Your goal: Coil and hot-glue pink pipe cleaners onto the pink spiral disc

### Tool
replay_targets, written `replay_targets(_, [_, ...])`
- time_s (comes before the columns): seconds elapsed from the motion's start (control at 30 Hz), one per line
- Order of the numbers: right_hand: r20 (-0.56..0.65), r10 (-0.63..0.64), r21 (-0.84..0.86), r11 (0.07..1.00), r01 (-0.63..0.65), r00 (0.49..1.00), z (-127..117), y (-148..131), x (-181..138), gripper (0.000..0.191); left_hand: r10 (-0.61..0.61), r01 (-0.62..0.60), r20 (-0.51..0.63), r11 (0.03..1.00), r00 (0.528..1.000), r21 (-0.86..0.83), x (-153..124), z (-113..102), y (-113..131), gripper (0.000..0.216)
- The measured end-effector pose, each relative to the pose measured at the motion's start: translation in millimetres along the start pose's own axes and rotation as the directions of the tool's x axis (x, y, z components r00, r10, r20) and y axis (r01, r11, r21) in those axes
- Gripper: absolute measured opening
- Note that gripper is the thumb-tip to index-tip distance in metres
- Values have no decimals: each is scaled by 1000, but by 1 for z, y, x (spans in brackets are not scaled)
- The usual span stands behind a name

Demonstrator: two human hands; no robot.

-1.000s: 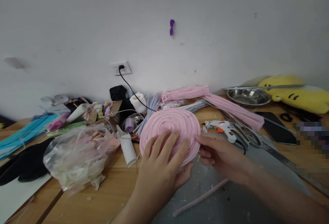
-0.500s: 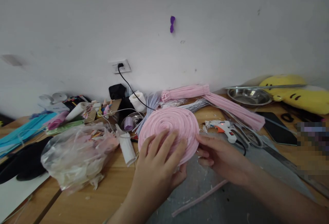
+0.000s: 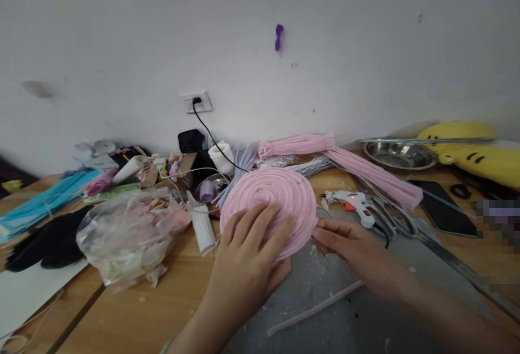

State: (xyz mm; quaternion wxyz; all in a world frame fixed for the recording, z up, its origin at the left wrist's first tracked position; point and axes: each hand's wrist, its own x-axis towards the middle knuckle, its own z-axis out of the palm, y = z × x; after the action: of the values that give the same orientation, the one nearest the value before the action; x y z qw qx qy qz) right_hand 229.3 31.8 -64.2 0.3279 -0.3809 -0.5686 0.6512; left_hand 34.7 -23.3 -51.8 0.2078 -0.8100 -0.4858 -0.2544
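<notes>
A flat round coil of pink pipe cleaners point(image 3: 298, 197) is held up over the grey mat, tilted towards me. My left hand point(image 3: 247, 256) lies across its face with fingers spread, and the thumb is at the lower edge, so it grips the coil. At the right rim, my right hand point(image 3: 345, 240) pinches the coil's edge with thumb and forefinger; what exactly lies between the fingertips is hidden. A loose pink pipe cleaner point(image 3: 314, 308) stretches over the mat below and runs under my right wrist. Whether it joins the coil I cannot tell.
A glue gun point(image 3: 355, 205) with a red light lies right of the coil, beside scissors point(image 3: 392, 218) and a metal ruler point(image 3: 455, 262). Behind are bundled pink pipe cleaners point(image 3: 374, 178) and a steel bowl point(image 3: 400, 154). A plastic bag of scraps point(image 3: 130, 240) sits left.
My right fingers have drawn together into a pinch at the coil's rim, where the forefinger was stretched along it before. The left hand keeps its grip. The view has shifted slightly.
</notes>
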Motion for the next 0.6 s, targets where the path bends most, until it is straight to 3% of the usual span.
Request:
replay_targets(0.2, [23,-132,-168,977,134,991,-1,3,-2,22,24,-26,40,998,999,52,0,-4,-2,36])
replay_targets(0.37, [-57,-315,-550,802,234,947,-11,-10,-14,20,58,-59,10,993,998,106,0,-16,-29,36])
replay_targets(0.47, [-152,-419,-652,723,228,895,-24,-21,-17,20,20,-17,-35,996,999,87,0,-29,-48,38])
replay_targets(0.6, [-256,-482,-731,664,158,838,-42,-27,-15,20,-82,86,-182,996,980,18,0,-45,-58,39])
